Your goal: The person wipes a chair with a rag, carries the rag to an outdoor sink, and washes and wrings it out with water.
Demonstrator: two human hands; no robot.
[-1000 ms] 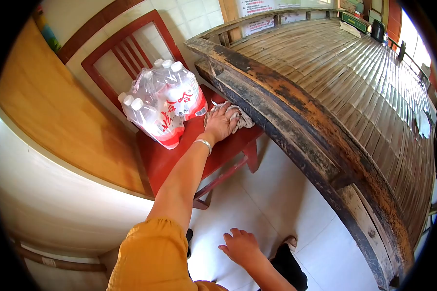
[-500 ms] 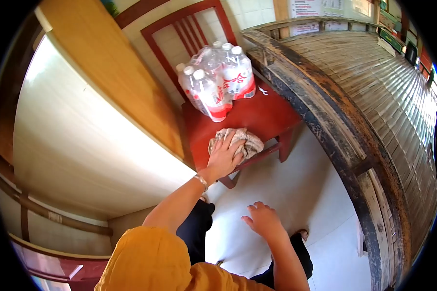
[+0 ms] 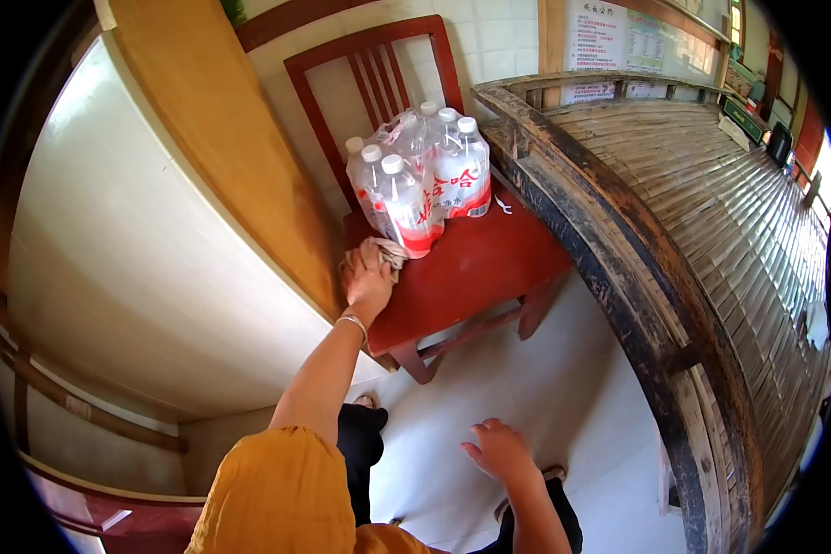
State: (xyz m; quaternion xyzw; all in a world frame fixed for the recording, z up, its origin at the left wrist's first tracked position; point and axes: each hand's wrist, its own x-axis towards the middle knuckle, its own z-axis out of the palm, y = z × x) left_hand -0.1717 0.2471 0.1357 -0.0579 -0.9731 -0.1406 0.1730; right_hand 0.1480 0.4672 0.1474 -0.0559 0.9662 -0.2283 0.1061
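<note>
My left hand [image 3: 367,277] presses a crumpled brownish cloth [image 3: 392,258] onto the left side of a dark red wooden chair [image 3: 475,277], fingers spread over it. Part of the cloth is hidden under the palm. Just behind it, a shrink-wrapped pack of water bottles [image 3: 411,208] with white caps and red-and-white labels stands upright on the seat. Above the tiled floor hangs my right hand [image 3: 500,451], holding nothing, thumb apart from loosely bent fingers.
A pale panel with an orange-brown wooden edge [image 3: 249,166] rises close along the chair's left. On the right, the worn dark frame [image 3: 609,222] of a bamboo-slatted platform [image 3: 674,166] curves past the chair. A small white scrap [image 3: 503,205] lies on the seat beside the bottles.
My left hand and the cloth have slid from the seat's front middle to its left side, beside the bottles. The view has shifted slightly; my right hand stays over the floor.
</note>
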